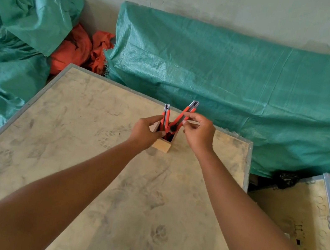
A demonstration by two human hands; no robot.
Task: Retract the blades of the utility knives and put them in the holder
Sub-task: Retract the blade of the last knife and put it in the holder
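Observation:
A small square wooden holder (162, 145) stands on the plywood crate top (88, 155). Two red utility knives stick out of it. The left knife (165, 114) stands nearly upright. The right knife (183, 117) leans to the right, its grey end pointing up. My right hand (199, 132) pinches the leaning knife near its middle. My left hand (145, 131) grips the holder's left side at the rim, by the upright knife. No blade shows past either knife's end.
Green tarpaulin (233, 81) covers bulky shapes behind the crate and at the left. Orange cloth (80, 48) lies between them. A second metal-edged crate (309, 216) sits at the right, with a gap between the two.

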